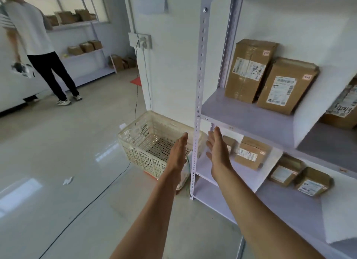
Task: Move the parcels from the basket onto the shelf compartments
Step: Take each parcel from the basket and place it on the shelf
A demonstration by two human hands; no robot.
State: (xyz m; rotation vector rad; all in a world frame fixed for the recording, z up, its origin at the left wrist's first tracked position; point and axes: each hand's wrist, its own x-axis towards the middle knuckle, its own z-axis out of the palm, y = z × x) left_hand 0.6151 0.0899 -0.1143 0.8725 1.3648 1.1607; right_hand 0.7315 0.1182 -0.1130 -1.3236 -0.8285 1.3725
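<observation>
both arms were out in front of me, low in the middle of the frame. my left hand (178, 154) was spread flat, fingers straight, holding nothing, and it sat over the near right corner of the basket (139, 141). my right hand (217, 150) was just as wide and just as bare, palm turned inward, on the other side of the shelf upright (199, 96) that ran between the two hands.

the basket stood on the floor at centre frame, up and to the left of my hands, its long axis running from lower left to upper right, up against the shelf's end. what i could see of its perforated bottom looked bare; the near corner was hidden behind my left arm, so i couldn't swear to that bit.

the parcels were to the right: two tall parcels (249, 71) leaning on the middle shelf board (241, 113), smaller parcels (249, 152) on the board below, just right of my right hand.

so my left hand was the nearer one to the basket, my right the nearer one to the compartments. by my reckoning the job was near its end, with any reach back going down and left.
</observation>
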